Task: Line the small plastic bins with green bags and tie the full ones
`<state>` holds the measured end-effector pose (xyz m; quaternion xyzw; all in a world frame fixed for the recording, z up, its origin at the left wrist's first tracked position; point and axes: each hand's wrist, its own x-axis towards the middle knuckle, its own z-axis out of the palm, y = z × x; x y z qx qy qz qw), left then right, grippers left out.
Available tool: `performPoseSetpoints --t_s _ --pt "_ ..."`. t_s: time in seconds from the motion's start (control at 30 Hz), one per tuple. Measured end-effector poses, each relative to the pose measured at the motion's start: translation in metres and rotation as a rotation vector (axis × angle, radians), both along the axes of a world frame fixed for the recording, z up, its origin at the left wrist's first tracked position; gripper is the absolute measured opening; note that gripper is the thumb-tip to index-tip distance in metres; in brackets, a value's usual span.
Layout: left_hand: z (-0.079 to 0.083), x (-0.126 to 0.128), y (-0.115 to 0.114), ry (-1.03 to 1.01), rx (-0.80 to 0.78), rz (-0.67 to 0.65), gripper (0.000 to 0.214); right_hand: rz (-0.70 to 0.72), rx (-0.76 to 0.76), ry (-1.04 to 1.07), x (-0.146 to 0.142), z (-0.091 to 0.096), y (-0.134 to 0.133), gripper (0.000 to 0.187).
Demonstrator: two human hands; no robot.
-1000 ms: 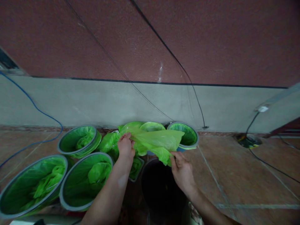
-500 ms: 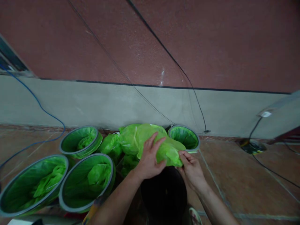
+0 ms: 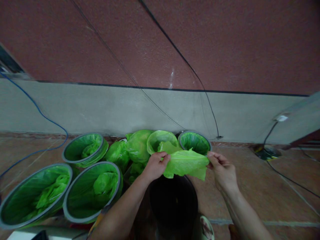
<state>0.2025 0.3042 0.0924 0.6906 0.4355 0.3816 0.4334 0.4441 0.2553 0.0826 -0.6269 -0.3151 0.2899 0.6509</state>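
A thin green plastic bag [image 3: 186,161] is stretched sideways between my two hands. My left hand [image 3: 157,165] pinches its left end, and my right hand [image 3: 222,170] pinches the upper right corner. Below the bag stands a black bin [image 3: 173,208], its dark mouth facing up. The bag hangs over the bin's far rim. Just behind the bag is a round bin lined in light green [image 3: 162,136], with filled green bags [image 3: 138,145] to its left.
Three grey-rimmed bins with green liners stand at left, one of them nearest me [image 3: 93,218]. Another lined bin [image 3: 195,140] is by the wall. A blue cable [image 3: 42,115] crosses the tiled floor at left; a black cable [image 3: 287,180] lies at right.
My hands have moved apart, the right one going outward. The bunched green bag is now pulled out flat between them, and the light green bin behind shows.
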Motion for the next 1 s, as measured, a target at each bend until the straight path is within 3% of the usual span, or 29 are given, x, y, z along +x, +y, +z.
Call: performPoseSetpoints --t_s 0.07,0.23,0.33,0.43,0.53,0.63,0.77,0.87,1.0 --pt "0.002 -0.001 -0.001 -0.038 -0.034 -0.027 0.036 -0.005 0.041 -0.140 0.000 -0.001 -0.001 0.043" --pt "0.006 0.002 -0.006 -0.003 0.089 -0.122 0.025 0.266 0.018 -0.363 -0.014 0.004 -0.008 0.053" --pt "0.009 0.005 -0.011 0.038 0.110 -0.210 0.023 0.352 -0.031 -0.391 -0.019 0.005 -0.008 0.049" --pt "0.011 0.007 -0.016 0.040 0.088 -0.216 0.021 0.377 -0.028 -0.330 -0.022 0.006 -0.007 0.035" --pt "0.008 0.010 -0.019 0.003 0.045 -0.173 0.012 0.331 0.005 -0.209 -0.028 0.009 -0.007 0.027" --pt "-0.005 0.016 -0.020 0.005 0.010 -0.135 0.039 0.302 0.041 -0.035 -0.036 0.014 -0.008 0.024" --pt "-0.027 0.023 -0.019 0.172 0.044 -0.063 0.034 0.211 0.166 0.142 -0.034 0.020 -0.007 0.021" --pt "-0.032 0.018 -0.014 0.210 0.021 0.030 0.030 0.101 0.304 0.207 -0.015 0.026 -0.006 0.018" --pt "-0.026 0.000 -0.003 0.191 -0.005 0.142 0.029 -0.074 0.422 0.155 0.024 0.034 -0.007 0.015"
